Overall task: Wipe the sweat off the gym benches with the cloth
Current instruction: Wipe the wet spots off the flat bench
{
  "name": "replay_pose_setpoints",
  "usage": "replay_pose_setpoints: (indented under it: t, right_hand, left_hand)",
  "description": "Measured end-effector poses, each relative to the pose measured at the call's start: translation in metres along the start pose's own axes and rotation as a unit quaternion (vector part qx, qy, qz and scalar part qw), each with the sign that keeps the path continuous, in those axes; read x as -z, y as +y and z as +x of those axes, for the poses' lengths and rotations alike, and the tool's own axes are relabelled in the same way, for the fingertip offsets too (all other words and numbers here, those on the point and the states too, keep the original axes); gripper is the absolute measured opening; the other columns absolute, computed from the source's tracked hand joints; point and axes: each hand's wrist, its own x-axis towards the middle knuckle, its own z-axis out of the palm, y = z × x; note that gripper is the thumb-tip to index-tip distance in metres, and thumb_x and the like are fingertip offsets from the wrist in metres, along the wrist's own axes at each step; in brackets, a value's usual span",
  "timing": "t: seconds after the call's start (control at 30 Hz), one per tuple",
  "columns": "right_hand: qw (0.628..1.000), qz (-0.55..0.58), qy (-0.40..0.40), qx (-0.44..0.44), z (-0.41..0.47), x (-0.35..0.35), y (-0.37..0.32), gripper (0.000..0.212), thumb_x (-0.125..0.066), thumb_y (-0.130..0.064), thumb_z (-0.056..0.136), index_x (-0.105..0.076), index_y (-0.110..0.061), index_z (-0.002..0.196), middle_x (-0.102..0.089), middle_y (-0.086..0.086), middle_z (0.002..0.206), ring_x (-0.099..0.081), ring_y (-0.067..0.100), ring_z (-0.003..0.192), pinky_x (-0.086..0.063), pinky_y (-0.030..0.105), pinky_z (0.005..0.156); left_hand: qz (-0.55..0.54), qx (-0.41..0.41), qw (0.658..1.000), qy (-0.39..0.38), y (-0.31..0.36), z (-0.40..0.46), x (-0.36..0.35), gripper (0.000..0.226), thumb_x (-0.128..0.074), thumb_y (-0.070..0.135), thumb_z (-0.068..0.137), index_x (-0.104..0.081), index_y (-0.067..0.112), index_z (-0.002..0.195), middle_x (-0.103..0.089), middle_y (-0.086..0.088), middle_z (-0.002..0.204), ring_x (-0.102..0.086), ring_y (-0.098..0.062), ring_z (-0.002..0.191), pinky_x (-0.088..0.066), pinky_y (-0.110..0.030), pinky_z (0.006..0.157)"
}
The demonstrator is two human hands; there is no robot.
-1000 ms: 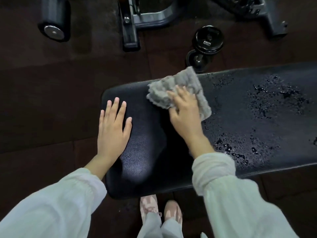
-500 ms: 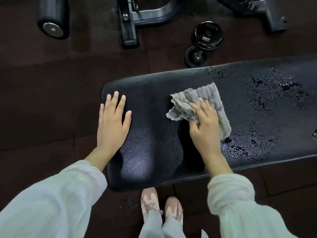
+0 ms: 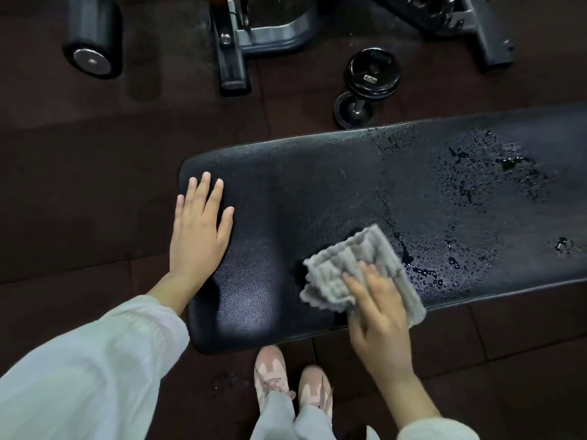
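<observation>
We are wiping the bench (image 3: 317,192), partway through the job as we judge it. Our right hand (image 3: 378,315) is pressing the grey cloth (image 3: 352,268) down on the near edge of the padded surface, fingers spread over the cloth's near part; whether the thumb is curling under the fabric we cannot tell. The cloth is lying folded and rumpled, one corner reaching toward the wet patch and another hanging just past the near edge of the pad.

Our left hand (image 3: 198,230) is resting flat on the left end of the bench, fingers straight and close together, holding nothing and seemingly steadying us. It is sitting well apart from the cloth, with a dry-looking stretch of pad between them.

The sweat droplets (image 3: 470,198) are covering the right half of the surface, starting just beside the cloth's right edge and running on toward the far right.

The next move, in our view, is calling for a firm sweep to the right across those droplets, keeping the cloth flat so it soaks rather than smears, and covering the far edge too.

A dumbbell (image 3: 365,84) is lying on the floor beyond the bench.
</observation>
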Motion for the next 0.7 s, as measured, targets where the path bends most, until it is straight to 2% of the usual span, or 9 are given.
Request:
replay_pose_setpoints:
  t: [0.1,0.17,0.27,0.37,0.47,0.57,0.7]
  right_hand:
    - [0.997,0.005,0.037,-0.061,0.041,-0.002,-0.001,0.044,-0.04,-0.014,0.079,-0.059,-0.011,0.119,-0.056,0.015,0.126,-0.042,0.024,0.12,-0.033,0.044,0.1]
    - [0.997,0.021,0.015,-0.075,0.067,-0.014,-0.014,0.048,-0.039,-0.018,0.075,-0.063,-0.01,0.115,-0.056,0.014,0.128,-0.038,0.022,0.122,-0.026,0.04,0.105]
    - [0.997,0.034,-0.068,0.008,0.075,-0.021,-0.027,0.048,-0.04,-0.019,0.072,-0.064,-0.012,0.113,-0.055,0.012,0.13,-0.041,0.023,0.124,-0.022,0.037,0.107]
    - [0.987,0.042,-0.133,0.074,0.065,-0.004,-0.002,0.046,-0.041,-0.017,0.075,-0.063,-0.013,0.114,-0.053,0.009,0.132,-0.043,0.023,0.126,-0.028,0.038,0.105]
    - [0.995,0.034,-0.093,0.012,0.075,0.016,0.028,0.045,-0.04,-0.016,0.08,-0.062,-0.012,0.118,-0.054,0.012,0.13,-0.044,0.025,0.124,-0.036,0.043,0.103]
    - [0.995,0.03,-0.031,-0.09,0.109,0.019,0.041,0.044,-0.051,-0.005,0.08,-0.059,-0.012,0.123,-0.052,0.013,0.132,-0.043,0.029,0.125,-0.036,0.051,0.103]
    - [0.992,0.017,-0.016,-0.127,0.169,0.005,0.029,0.046,-0.053,-0.003,0.082,-0.055,-0.013,0.127,-0.041,0.011,0.143,-0.031,0.026,0.134,-0.022,0.039,0.111]
  left_hand:
    - [0.006,0.01,1.0,0.004,0.003,-0.001,0.0,0.047,-0.045,0.019,0.098,-0.034,0.007,0.142,-0.023,-0.01,0.153,-0.011,-0.025,0.143,-0.006,-0.041,0.115]
    - [0.004,0.012,1.0,0.007,0.003,-0.001,-0.001,0.048,-0.045,0.018,0.097,-0.034,0.006,0.142,-0.023,-0.012,0.152,-0.012,-0.026,0.143,-0.006,-0.041,0.115]
    - [-0.015,0.015,1.0,0.02,0.01,0.002,-0.002,0.047,-0.045,0.017,0.097,-0.034,0.004,0.142,-0.025,-0.014,0.152,-0.012,-0.027,0.143,-0.005,-0.039,0.115]
    - [-0.023,-0.003,1.0,0.02,0.026,0.007,-0.006,0.047,-0.043,0.023,0.097,-0.036,0.004,0.14,-0.027,-0.014,0.151,-0.015,-0.028,0.142,-0.005,-0.039,0.115]
    - [-0.008,-0.055,0.998,-0.004,0.044,0.014,-0.012,0.055,-0.033,0.036,0.094,-0.038,0.006,0.14,-0.03,-0.012,0.15,-0.018,-0.029,0.141,-0.006,-0.037,0.114]
    - [-0.019,-0.054,0.998,-0.016,0.053,0.021,-0.018,0.051,-0.04,0.031,0.096,-0.037,0.007,0.14,-0.029,-0.011,0.15,-0.017,-0.028,0.142,-0.006,-0.038,0.114]
    - [-0.012,-0.036,0.999,-0.01,0.056,0.024,-0.022,0.048,-0.048,0.023,0.096,-0.037,0.006,0.14,-0.028,-0.011,0.15,-0.016,-0.028,0.142,-0.006,-0.038,0.114]
